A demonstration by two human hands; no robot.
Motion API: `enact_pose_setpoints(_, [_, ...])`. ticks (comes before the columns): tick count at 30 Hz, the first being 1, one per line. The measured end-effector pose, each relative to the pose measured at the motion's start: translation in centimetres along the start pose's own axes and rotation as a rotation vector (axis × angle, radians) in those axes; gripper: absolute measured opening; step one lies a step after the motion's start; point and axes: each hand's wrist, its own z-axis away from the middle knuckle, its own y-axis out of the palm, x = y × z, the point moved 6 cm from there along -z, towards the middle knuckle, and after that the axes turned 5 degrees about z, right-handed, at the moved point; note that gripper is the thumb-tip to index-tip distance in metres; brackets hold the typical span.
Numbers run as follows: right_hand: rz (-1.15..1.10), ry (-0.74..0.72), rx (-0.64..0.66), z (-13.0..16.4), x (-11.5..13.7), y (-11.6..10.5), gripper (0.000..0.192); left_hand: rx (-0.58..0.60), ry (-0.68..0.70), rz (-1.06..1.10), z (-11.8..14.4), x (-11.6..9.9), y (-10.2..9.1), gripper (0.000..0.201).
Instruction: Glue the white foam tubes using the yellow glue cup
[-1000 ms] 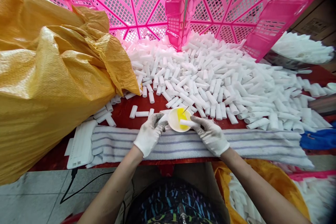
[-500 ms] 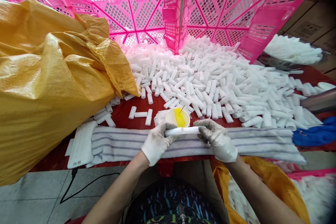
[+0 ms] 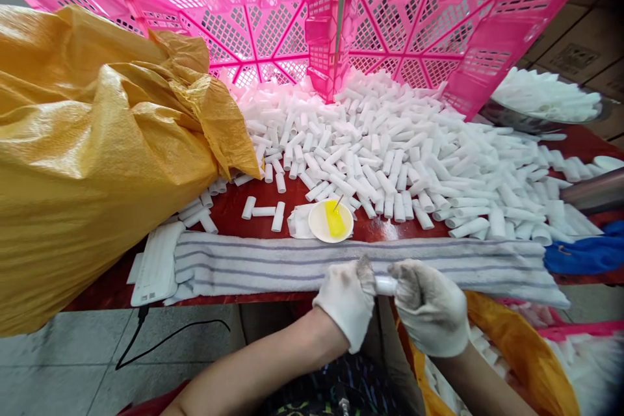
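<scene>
Both my hands wear white gloves and meet at the near table edge, below a striped towel [image 3: 273, 263]. My left hand [image 3: 347, 299] and my right hand [image 3: 429, 305] each grip one end of a short white tube [image 3: 385, 285]; only its middle shows between the gloves. Beyond the towel stands a small white dish [image 3: 331, 221] of yellow liquid with a thin stick in it. A large heap of white tubes [image 3: 400, 149] covers the red table [image 3: 229, 208] behind.
A big yellow woven sack [image 3: 92, 156] fills the left side. Two pink mesh crates [image 3: 263, 19] lean at the back. A white flat device [image 3: 156, 263] with a black cable lies at the left end of the towel. A blue cloth [image 3: 585, 253] lies at right.
Both hands moved from the dish back toward me, to the table edge. The tube's two parts, spread long between the hands half a second ago, now look pushed together and short.
</scene>
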Motion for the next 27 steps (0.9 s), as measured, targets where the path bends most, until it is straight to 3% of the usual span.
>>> enact_pose_setpoints(1, [0.024, 0.070, -0.006, 0.5, -0.6, -0.3, 0.027, -0.029, -0.012, -0.038, 0.1, -0.1, 0.3, 0.053])
enact_pose_setpoints(3, [0.057, 0.086, -0.004, 1.2, -1.3, -1.1, 0.028, 0.021, 0.011, -0.042, 0.1, -0.5, 1.0, 0.052])
enact_pose_setpoints(7, [0.059, -0.147, 0.106, 1.6, -0.9, -2.0, 0.039, 0.302, 0.119, 0.029, -0.3, -1.4, 2.4, 0.048])
enact_pose_setpoints(9, [0.048, -0.044, 0.081, 1.4, -1.1, -2.0, 0.040, 0.252, 0.097, 0.006, -0.6, -1.4, 2.3, 0.049])
enact_pose_setpoints(12, [0.000, 0.364, -0.057, 1.8, -2.2, -1.8, 0.039, -0.001, 0.107, -0.042, -0.3, -1.9, 1.3, 0.051])
enact_pose_setpoints(14, [-0.026, 0.518, -0.096, 2.4, -2.5, -1.5, 0.039, -0.083, 0.169, -0.060, 0.1, -2.3, 1.0, 0.049])
enact_pose_setpoints(16, [0.000, 0.437, -0.110, 2.2, -2.1, -1.8, 0.038, -0.063, 0.190, -0.013, 0.1, -2.4, 1.0, 0.049])
enact_pose_setpoints(20, [0.112, -0.121, -0.057, 0.7, 0.0, -3.3, 0.036, 0.252, 0.058, 0.150, -0.7, -1.4, 2.5, 0.049])
enact_pose_setpoints(22, [0.123, -0.255, 0.009, 0.0, 0.4, -3.5, 0.036, 0.333, -0.016, 0.194, -0.8, -1.1, 3.2, 0.047])
enact_pose_setpoints(25, [0.054, -0.072, -0.014, -0.9, -1.0, -3.6, 0.034, 0.236, -0.034, 0.210, -0.7, -1.2, 3.2, 0.049])
enact_pose_setpoints(27, [-0.066, 0.118, -0.011, -1.2, -2.6, -3.2, 0.033, 0.170, 0.057, 0.196, -0.3, -2.0, 3.0, 0.052])
